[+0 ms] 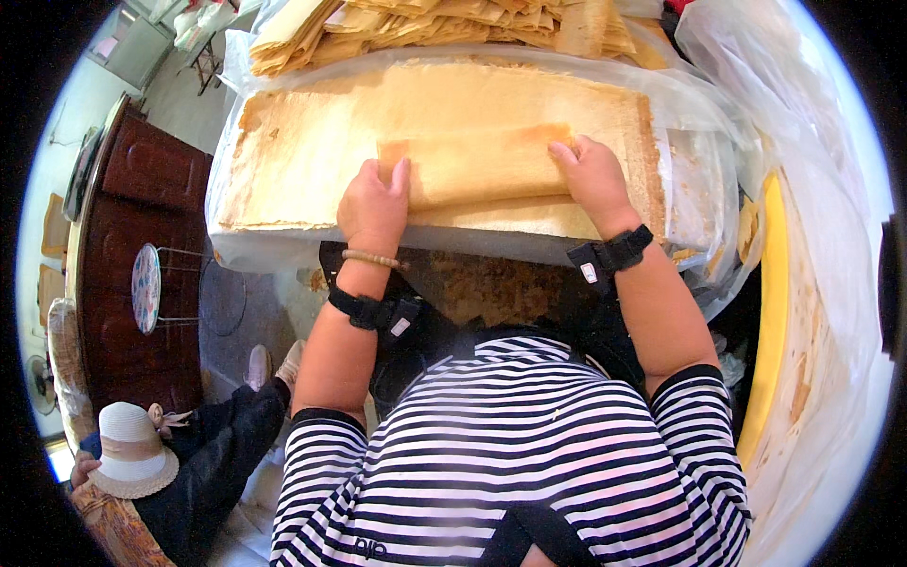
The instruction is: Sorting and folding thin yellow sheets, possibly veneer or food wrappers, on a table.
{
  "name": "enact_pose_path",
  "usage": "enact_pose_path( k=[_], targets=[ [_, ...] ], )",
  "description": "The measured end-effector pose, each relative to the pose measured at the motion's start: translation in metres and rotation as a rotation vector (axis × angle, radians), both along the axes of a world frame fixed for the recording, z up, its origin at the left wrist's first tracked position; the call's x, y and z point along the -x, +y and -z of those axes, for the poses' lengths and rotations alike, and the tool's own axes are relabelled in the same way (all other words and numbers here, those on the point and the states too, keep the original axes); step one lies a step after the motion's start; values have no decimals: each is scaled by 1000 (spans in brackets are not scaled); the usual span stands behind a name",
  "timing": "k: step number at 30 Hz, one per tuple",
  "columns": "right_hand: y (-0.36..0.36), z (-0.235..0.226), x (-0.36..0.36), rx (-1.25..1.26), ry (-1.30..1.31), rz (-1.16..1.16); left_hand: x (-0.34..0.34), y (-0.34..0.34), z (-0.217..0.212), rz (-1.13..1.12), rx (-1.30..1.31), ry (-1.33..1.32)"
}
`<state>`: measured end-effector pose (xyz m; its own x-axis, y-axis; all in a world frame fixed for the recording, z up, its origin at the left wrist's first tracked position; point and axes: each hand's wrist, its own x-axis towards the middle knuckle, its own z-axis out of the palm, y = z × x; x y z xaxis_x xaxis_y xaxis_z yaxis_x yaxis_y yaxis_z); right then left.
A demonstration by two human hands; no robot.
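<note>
A large flat stack of thin yellow-tan sheets point(312, 132) lies on clear plastic in front of me. On top of it, a single sheet is folded over into a long strip point(477, 170). My left hand point(375, 203) presses on the strip's left end, fingers curled over its edge. My right hand point(593, 175) holds down the strip's right end. Both wrists carry black straps, and the left also wears a bead bracelet.
Behind the stack lies a pile of folded tan strips point(435, 24) in plastic. Clear plastic sheeting point(756, 85) and a yellow-rimmed tray point(770, 312) stand at the right. At lower left sits a person in a white hat point(132, 449), beside a dark wooden cabinet point(142, 227).
</note>
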<state>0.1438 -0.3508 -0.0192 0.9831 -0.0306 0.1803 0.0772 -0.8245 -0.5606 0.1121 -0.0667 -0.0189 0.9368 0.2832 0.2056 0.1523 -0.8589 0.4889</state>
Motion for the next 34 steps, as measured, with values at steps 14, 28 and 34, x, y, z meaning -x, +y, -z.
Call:
enact_pose_path(
  k=[14,28,34],
  targets=[
    [11,-1,-6,114,1,-5,5,-50,16,714,-349,-232],
    [46,26,7,494,-384,-337,-11,-29,22,702,-438,-153],
    [45,7,-7,358,-77,-387,-28,-3,37,857,-663,-49]
  ],
)
